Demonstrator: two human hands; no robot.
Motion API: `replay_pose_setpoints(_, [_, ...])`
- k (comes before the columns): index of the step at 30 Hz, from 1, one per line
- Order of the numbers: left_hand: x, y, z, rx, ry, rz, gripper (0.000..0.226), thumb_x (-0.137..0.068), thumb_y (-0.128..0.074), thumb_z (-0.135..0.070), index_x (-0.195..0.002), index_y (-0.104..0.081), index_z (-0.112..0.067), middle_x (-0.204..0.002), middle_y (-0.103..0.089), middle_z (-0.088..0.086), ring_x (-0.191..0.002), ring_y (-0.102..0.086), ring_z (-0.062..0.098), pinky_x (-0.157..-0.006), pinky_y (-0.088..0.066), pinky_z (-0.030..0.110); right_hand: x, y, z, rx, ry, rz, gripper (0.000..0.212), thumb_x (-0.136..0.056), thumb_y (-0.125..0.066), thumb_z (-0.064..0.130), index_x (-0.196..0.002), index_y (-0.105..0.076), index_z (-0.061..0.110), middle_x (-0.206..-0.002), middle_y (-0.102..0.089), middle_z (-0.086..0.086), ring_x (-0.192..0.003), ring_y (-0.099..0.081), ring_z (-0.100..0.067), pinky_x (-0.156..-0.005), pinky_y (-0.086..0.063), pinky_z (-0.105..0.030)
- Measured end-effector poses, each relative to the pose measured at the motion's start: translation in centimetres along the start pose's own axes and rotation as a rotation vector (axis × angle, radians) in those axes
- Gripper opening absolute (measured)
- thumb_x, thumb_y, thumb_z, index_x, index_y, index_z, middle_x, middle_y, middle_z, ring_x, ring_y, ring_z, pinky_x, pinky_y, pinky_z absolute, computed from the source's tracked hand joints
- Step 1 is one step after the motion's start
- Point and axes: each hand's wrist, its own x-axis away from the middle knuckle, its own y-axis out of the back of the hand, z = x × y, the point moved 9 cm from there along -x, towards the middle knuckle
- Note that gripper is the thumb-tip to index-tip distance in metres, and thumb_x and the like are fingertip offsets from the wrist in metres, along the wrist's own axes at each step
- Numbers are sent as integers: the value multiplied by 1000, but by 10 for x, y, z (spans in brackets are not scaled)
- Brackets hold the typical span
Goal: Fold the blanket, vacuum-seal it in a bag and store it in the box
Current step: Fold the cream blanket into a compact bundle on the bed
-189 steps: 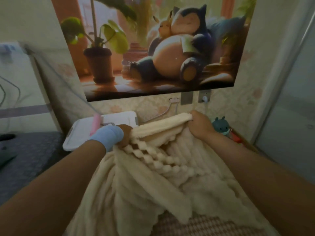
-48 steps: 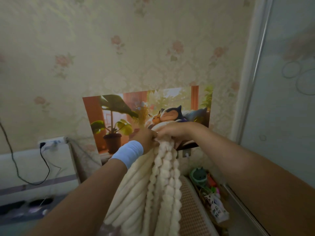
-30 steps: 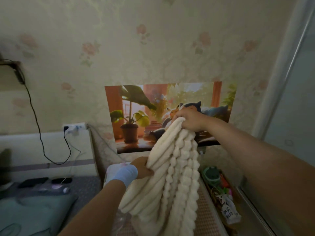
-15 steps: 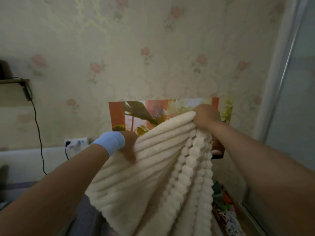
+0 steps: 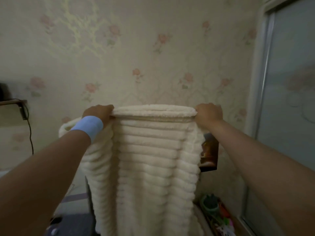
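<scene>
A cream ribbed fleece blanket [image 5: 153, 159] hangs in front of me, held up high against the wall, its folded top edge stretched level between my hands. My left hand [image 5: 99, 112], with a light blue wristband, grips the top left corner. My right hand [image 5: 208, 113] grips the top right corner. The blanket falls in doubled layers past the bottom of the view. No bag or box shows.
Floral wallpaper [image 5: 153, 57] fills the wall behind. A frosted sliding door [image 5: 289, 99] stands at the right. A poster corner [image 5: 209, 154] peeks out beside the blanket. Small toys and clutter [image 5: 214, 212] lie at the lower right; a black cable [image 5: 30, 133] hangs at the left.
My hands have moved apart and risen to the same height, spreading the bunched blanket into a flat, level-topped panel. The camera has tilted up, hiding most of the poster.
</scene>
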Motion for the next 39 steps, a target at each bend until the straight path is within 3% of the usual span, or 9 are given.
replay_pose_setpoints(5, [2, -24, -38, -85, -101, 247, 58, -89, -61, -43, -141, -43, -23, -139, -51, 8, -125, -50, 26, -102, -39, 34, 10, -37, -34, -60, -159, 289, 26, -90, -53, 39, -103, -59, 17, -100, -65, -4, -84, -65, -23, -67, -52, -31])
replay_pose_setpoints(9, [9, -65, -46, -133, -96, 488, 70, -85, -70, -32, -144, -37, -12, -146, -42, 5, -132, -44, 21, -107, -31, 27, 23, -85, -42, -425, -339, 395, 17, -91, -47, 10, -89, -63, 3, -82, -68, -14, -61, -70, -27, -53, -55, -31])
replay_pose_setpoints(16, [-15, -154, -38, -69, 26, 189, 36, -95, -41, -36, -130, -46, -29, -128, -58, 11, -110, -59, 34, -93, -47, 38, 18, -165, -35, -532, -290, 242, 22, -99, -41, 11, -91, -61, 17, -99, -62, -1, -84, -54, -22, -70, -42, -30])
replay_pose_setpoints(21, [-12, -269, -60, -30, 78, 460, 43, -101, -39, -32, -141, -40, -17, -141, -47, 14, -125, -48, 32, -104, -38, 37, 48, -270, -44, -312, -210, 496, 27, -98, -39, 31, -102, -63, 19, -103, -63, -2, -95, -61, -27, -83, -51, -39])
replay_pose_setpoints(25, [0, -374, -68, -126, 63, 704, 35, -96, -52, -25, -128, -56, -11, -129, -58, 8, -118, -56, 24, -100, -42, 33, 91, -349, -59, -331, -332, 734, 24, -93, -48, 29, -95, -61, 9, -89, -67, -11, -70, -65, -25, -55, -48, -27])
replay_pose_setpoints(28, [13, -426, -81, -194, 58, 846, 31, -97, -51, -24, -126, -58, -13, -130, -58, 2, -118, -56, 17, -99, -41, 28, 118, -398, -66, -416, -492, 847, 36, -95, -51, 27, -121, -57, 2, -104, -65, -14, -70, -67, -25, -51, -51, -28])
replay_pose_setpoints(31, [-1, -461, -96, -17, 118, 779, 30, -97, -49, -17, -124, -58, -5, -129, -59, 11, -115, -58, 27, -93, -45, 32, 128, -440, -71, -259, -503, 923, 51, -103, -43, 31, -148, -39, 8, -143, -50, -14, -104, -63, -32, -85, -58, -38])
replay_pose_setpoints(35, [-50, -449, -101, 407, 276, 302, 38, -88, -56, -9, -126, -57, -9, -129, -55, 20, -116, -54, 38, -93, -43, 39, 96, -481, -63, -763, -712, 765, 14, -95, -55, 14, -103, -61, 4, -99, -62, -17, -84, -65, -30, -72, -56, -37])
replay_pose_setpoints(39, [-63, -432, -127, 782, 249, 45, 83, -92, -55, -2, -153, -6, -31, -159, 17, 10, -140, -28, 23, -90, -37, 27, 55, -559, -54, -1244, -542, 628, 105, -67, -80, 46, -150, -16, 48, -155, -38, -3, -129, -50, -29, -103, -45, -53])
